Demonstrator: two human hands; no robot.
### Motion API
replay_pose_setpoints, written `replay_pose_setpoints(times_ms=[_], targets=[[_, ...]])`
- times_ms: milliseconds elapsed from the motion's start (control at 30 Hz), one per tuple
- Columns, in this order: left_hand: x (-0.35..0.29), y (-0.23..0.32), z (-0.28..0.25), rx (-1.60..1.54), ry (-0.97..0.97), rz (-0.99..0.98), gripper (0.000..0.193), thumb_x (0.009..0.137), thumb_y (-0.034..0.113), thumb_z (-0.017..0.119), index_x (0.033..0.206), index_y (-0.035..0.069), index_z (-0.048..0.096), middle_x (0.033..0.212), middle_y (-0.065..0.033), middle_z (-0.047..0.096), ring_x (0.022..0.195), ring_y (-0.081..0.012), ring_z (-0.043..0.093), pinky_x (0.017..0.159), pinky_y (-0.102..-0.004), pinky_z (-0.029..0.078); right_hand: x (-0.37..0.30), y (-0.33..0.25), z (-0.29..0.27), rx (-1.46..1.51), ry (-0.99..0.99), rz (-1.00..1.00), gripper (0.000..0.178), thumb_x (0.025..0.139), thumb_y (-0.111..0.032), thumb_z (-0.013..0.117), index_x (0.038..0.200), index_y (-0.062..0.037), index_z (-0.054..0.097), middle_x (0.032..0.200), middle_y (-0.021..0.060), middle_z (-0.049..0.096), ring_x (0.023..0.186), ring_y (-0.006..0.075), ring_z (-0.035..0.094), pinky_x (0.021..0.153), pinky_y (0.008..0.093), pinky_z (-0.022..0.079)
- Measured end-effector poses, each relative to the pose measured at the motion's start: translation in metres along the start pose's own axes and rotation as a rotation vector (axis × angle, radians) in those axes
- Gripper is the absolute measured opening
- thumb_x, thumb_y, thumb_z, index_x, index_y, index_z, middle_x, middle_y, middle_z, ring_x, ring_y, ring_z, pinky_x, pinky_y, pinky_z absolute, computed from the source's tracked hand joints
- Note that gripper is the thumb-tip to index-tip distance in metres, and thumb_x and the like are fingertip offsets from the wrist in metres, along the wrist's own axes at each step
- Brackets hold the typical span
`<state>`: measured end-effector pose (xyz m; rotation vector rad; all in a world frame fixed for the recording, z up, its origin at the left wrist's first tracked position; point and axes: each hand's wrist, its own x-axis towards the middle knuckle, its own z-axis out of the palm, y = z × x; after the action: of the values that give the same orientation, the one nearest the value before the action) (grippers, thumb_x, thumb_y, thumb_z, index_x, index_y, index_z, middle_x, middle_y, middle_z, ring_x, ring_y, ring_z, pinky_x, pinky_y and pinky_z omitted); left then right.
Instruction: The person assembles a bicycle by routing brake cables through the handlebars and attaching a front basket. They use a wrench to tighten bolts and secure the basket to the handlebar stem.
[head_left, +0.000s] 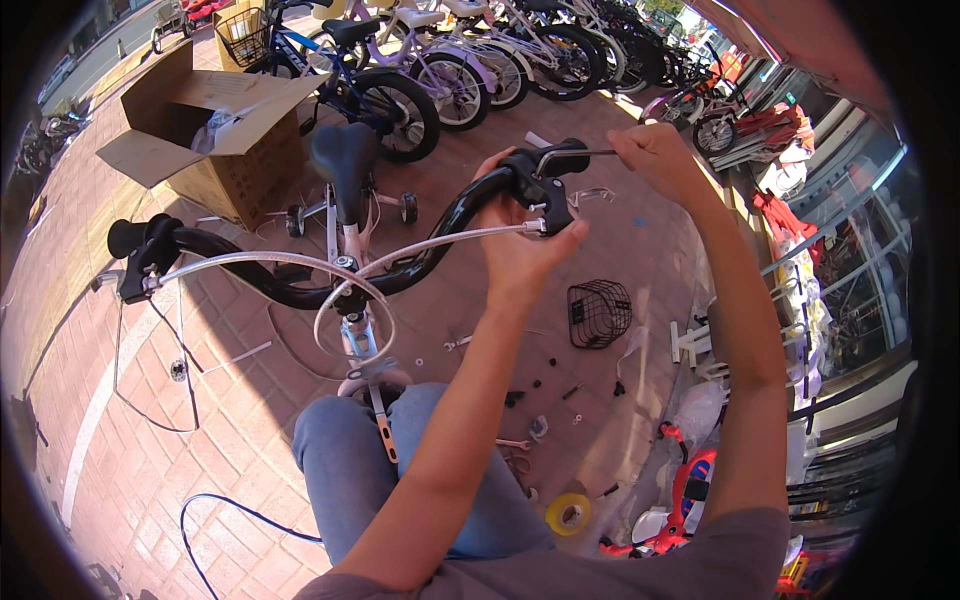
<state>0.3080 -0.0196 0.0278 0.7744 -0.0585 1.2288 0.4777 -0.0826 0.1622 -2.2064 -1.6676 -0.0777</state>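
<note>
While the left hand (520, 250) wraps its fingers around the right end of the black handlebar (300, 280), gripping just below the brake lever clamp (545, 190), the right hand (655, 155) at two o'clock pinches a thin metal tool (585, 153) whose tip meets the clamp. That clamp sits near the upper middle of the view, and the bar curves away from it toward nine o'clock, ending at the other grip (140, 240). A silver brake cable (380, 255) loops from the clamp to the stem at the centre. Beyond the bar at twelve o'clock stands a black saddle (345, 160) over small training wheels (295, 220). An open cardboard box (215, 135) lies at eleven o'clock, its flaps spread wide. A row of parked bicycles (460, 60) lines the top edge from twelve to one o'clock. At three to four o'clock a small black wire basket (598, 313) rests on the brick paving (180, 460), with loose small parts (545, 385) scattered just beside it. A yellow tape roll (567, 514) lies at five o'clock near a red toy frame (690, 490). Open paving stretches toward seven and eight o'clock, crossed only by a thin black cable (215, 505).
</note>
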Motion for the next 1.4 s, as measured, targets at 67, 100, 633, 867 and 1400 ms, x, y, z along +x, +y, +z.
replay_pose_setpoints(times_ms=[67, 100, 633, 867, 1400], targets=[[-0.001, -0.005, 0.004, -0.017, -0.007, 0.033, 0.090, 0.057, 0.005, 0.081, 0.133, 0.007, 0.033, 0.119, -0.0076, 0.046, 0.107, -0.0172, 0.050, 0.090, -0.0298, 0.044, -0.059, -0.018, -0.014, 0.014, 0.029, -0.115, 0.033, 0.085, -0.022, 0.062, 0.066, 0.0009, 0.047, 0.060, 0.0054, 0.040, 0.055, 0.0138, 0.037, 0.050, 0.0321, 0.028], [-0.001, -0.008, 0.004, -0.020, -0.007, 0.050, 0.090, 0.057, 0.004, 0.081, 0.133, 0.007, 0.032, 0.119, -0.0076, 0.046, 0.109, -0.0178, 0.050, 0.091, -0.0301, 0.044, -0.083, -0.038, -0.023, 0.008, 0.011, -0.139, 0.027, 0.082, -0.017, 0.063, 0.069, 0.0014, 0.048, 0.063, 0.0069, 0.041, 0.056, 0.0167, 0.040, 0.051, 0.0328, 0.029], [0.001, 0.000, -0.006, 0.020, 0.017, 0.027, 0.094, 0.054, 0.015, 0.085, 0.132, 0.005, 0.033, 0.123, -0.0087, 0.044, 0.118, -0.0198, 0.046, 0.105, -0.0329, 0.033, 0.141, -0.062, 0.046, -0.270, -0.325, -0.405, 0.028, 0.075, -0.027, 0.064, 0.068, -0.0005, 0.064, 0.058, 0.0074, 0.059, 0.057, 0.0184, 0.058, 0.054, 0.0352, 0.043], [0.000, -0.012, -0.002, 0.002, -0.020, -0.013, 0.094, 0.054, 0.013, 0.085, 0.133, 0.006, 0.032, 0.122, -0.0084, 0.044, 0.118, -0.0199, 0.045, 0.105, -0.0327, 0.032, -0.076, -0.025, -0.011, 0.085, 0.084, -0.003, 0.028, 0.087, -0.020, 0.060, 0.069, 0.0002, 0.050, 0.062, 0.0036, 0.041, 0.058, 0.0119, 0.039, 0.053, 0.0303, 0.033], [0.000, -0.006, -0.004, 0.047, -0.009, 0.016, 0.095, 0.054, 0.017, 0.085, 0.133, 0.003, 0.033, 0.125, -0.0103, 0.045, 0.119, -0.0199, 0.045, 0.105, -0.0327, 0.033, 0.095, -0.182, 0.057, -0.586, -0.105, -0.641, 0.016, 0.074, -0.020, 0.062, 0.072, -0.0050, 0.067, 0.073, 0.0134, 0.064, 0.073, 0.0319, 0.064, 0.062, 0.0414, 0.049]])
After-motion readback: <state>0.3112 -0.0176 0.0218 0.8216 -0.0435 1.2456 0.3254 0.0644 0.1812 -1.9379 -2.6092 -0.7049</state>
